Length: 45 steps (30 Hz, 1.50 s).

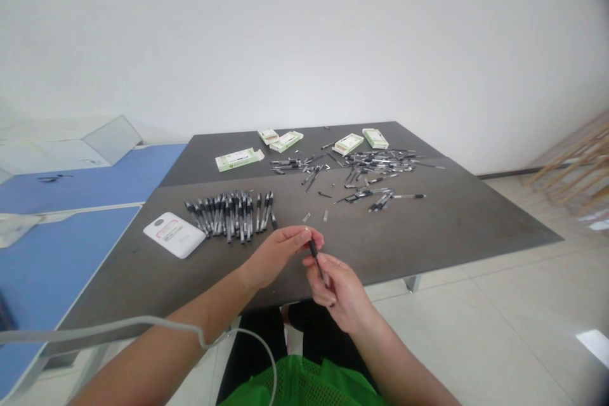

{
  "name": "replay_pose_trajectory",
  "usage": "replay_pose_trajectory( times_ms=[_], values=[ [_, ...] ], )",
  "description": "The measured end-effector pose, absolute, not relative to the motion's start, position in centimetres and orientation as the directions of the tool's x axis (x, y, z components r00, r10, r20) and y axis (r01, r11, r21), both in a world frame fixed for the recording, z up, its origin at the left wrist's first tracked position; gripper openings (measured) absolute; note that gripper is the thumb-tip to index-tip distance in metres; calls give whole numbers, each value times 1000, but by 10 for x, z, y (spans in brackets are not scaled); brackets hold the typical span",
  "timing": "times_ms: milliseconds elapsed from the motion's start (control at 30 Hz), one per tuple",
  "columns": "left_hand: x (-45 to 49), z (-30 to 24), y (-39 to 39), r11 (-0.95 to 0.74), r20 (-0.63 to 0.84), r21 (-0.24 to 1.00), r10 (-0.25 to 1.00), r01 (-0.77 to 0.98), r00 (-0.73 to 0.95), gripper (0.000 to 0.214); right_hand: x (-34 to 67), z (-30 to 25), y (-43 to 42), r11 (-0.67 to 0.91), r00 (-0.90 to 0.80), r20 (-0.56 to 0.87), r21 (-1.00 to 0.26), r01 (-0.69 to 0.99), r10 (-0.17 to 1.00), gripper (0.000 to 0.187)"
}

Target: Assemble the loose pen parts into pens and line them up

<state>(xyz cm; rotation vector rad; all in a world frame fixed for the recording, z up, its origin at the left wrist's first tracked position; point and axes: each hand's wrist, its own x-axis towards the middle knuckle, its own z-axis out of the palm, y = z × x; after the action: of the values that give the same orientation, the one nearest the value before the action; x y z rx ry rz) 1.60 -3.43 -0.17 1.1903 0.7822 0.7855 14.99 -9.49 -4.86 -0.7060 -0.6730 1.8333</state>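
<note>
Dark table [428, 228] — rows of black gel pens [228, 216] and scattered pen parts [366, 171] lie beyond your hands. Your left hand [278, 255] and right hand [340, 292] pinch one black pen [313, 250] near the table's edge — its lower end is hidden by your right fingers [328, 285], its tip too small to make out.

**Dark grey tabletop [457, 228] in front of you, spread with pens**

Two joined panels form your matte surface. Near you on the left, black pens [228, 216] lie side by side, just beside a white rounded rectangular case [174, 235]. Beyond them, loose black-and-silver pen parts [361, 171] scatter, and flat pale green cardboard boxes [238, 159] lie along the far side.
</note>
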Motion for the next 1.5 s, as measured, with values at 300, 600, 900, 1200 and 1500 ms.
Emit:
replay_pose_trajectory(
  times_ms=[300, 600, 900, 1200, 1500],
  values=[
    [17, -11, -34, 227, -121, 965, 834, -134, 539, 28, 152, -53, -98, -470, -472, -163, -589, -657, 866, 25],
    [20, -17, -29, 84, -102, 995, 874, 59, 475, 31, 146, -57, -96, -341, -266, -216, -654, -675, 939, 24],
    [24, -29, 73, -208, 13, 863, 920, 460, 391, 41, 187, -81, -75, -59, 155, -146, -885, -461, 977, 29],
    [39, -46, 193, -174, 89, 607, 984, 775, 152, 37, 238, -112, -56, 23, 543, 94, -990, 136, 835, 37],
    [56, -59, 241, -211, 73, 413, 977, 886, 198, 30, 234, -115, -64, 31, 600, 123, -986, 161, 790, 33]
  ],
)
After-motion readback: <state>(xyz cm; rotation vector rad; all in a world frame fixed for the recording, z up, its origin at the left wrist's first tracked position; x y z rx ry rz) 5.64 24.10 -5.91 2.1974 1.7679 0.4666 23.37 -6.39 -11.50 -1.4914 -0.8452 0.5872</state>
